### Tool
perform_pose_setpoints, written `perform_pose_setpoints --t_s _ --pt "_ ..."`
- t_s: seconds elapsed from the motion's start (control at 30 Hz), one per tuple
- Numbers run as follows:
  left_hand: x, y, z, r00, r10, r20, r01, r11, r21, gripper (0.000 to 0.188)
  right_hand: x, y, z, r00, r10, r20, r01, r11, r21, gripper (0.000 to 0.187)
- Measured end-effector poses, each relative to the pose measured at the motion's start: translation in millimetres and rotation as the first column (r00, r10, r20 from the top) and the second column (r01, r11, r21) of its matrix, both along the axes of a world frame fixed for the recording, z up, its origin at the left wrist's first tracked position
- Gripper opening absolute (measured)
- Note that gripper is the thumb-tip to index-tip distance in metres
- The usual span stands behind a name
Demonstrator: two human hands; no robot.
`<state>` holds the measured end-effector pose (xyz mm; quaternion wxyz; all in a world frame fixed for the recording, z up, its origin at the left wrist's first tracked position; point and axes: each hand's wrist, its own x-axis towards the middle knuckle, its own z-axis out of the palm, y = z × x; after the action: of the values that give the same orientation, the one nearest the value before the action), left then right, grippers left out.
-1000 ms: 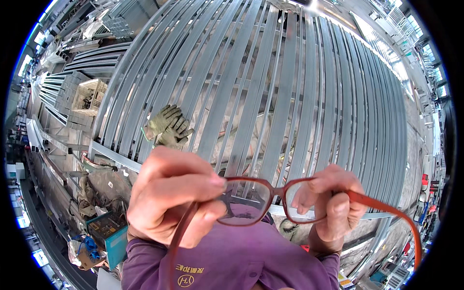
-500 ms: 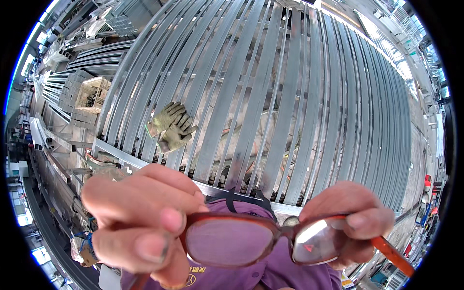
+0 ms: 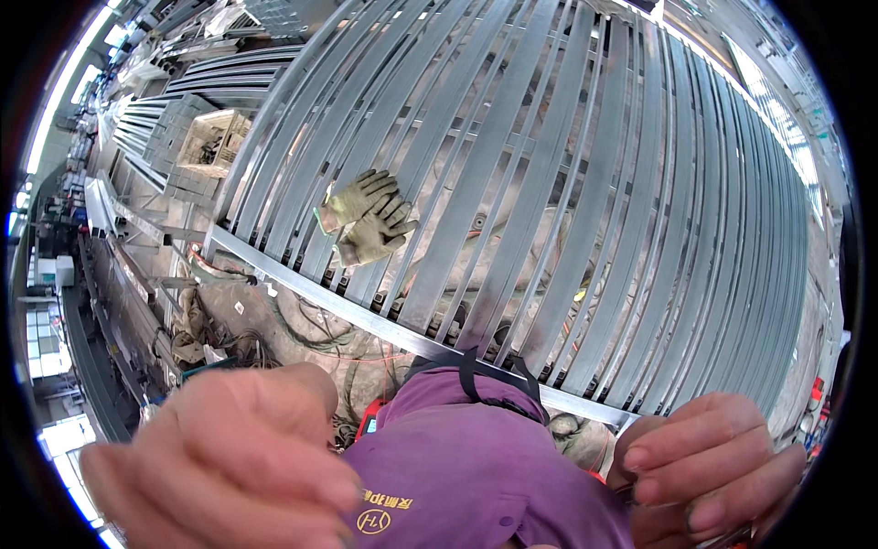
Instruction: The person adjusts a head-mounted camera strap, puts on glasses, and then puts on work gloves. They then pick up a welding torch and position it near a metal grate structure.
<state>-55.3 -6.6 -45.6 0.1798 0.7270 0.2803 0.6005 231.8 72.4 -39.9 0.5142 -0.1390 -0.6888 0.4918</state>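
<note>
My left hand (image 3: pixel 224 462) is raised at the lower left, close to the camera and smeared by motion. Its fingers are curled together; whatever they grip is hidden. At the lower right my right hand (image 3: pixel 709 467) is also raised, fingers bent inward. A thin dark-reddish edge (image 3: pixel 736 537) shows beneath them, seemingly part of the eyeglasses; the lenses are out of sight. Between the hands is my purple work shirt (image 3: pixel 457 457). Beyond them, a pair of olive-grey work gloves (image 3: pixel 370 220) lies overlapping on the metal bars, touched by neither hand.
A large rack of parallel grey metal bars (image 3: pixel 540 210) fills the space ahead, with a front rail (image 3: pixel 329 297) just before my waist. Hoses and cables (image 3: pixel 320 334) lie on the floor at left. A crate of small parts (image 3: pixel 215 142) stands farther left beside stacked metal profiles (image 3: pixel 224 78).
Both hands have come lower and farther apart in the picture. The red-brown eyeglasses, earlier held between them with both lenses showing, have mostly left view. The gloves and rack appear shifted as the view moved.
</note>
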Motion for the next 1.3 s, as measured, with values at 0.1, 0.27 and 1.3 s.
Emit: perform_pose_setpoints --t_s 0.1,0.27,1.3 --pt "-10 27 -38 0.852 0.502 0.149 -0.516 0.853 0.08 0.037 -22 6 -34 0.967 -0.201 -0.158 0.222 0.967 0.127 0.045" --pt "-111 73 -195 0.543 0.795 -0.269 -0.824 0.444 -0.352 0.031 5 19 -141 0.948 -0.311 0.073 0.319 0.924 -0.211 0.045" --pt "-59 68 -259 0.71 0.377 -0.594 -0.516 0.853 -0.075 0.019 -31 -16 -275 0.919 0.012 0.394 0.317 0.572 -0.757 0.025"
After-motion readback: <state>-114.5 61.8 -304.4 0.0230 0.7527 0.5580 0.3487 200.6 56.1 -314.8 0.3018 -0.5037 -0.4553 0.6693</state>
